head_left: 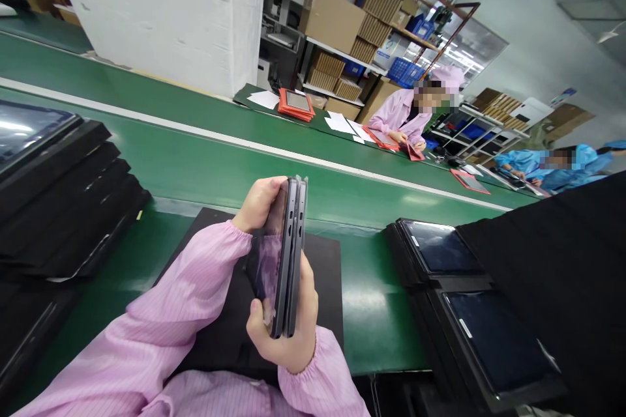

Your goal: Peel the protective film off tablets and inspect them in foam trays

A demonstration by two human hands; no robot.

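Two tablets (286, 260) stand on edge, face against back, in my two hands, with their port edges turned towards me. My left hand (261, 202) is closed on the upper end, its fingers partly hidden behind the nearer screen. At the lower end my right hand (288, 326) wraps round both, thumb on the left side and fingers on the right. Clear film wrinkles at the tablets' edges. Below them lies a flat black board (323, 293) on the green bench.
Black trays (63, 208) are stacked at the left, a tablet on top. More trays with tablets (499, 332) stand at the right, beside a black sheet (562, 260). Across the green conveyor (205, 163), a person in pink (401, 111) handles a red item; others in blue sit farther right.
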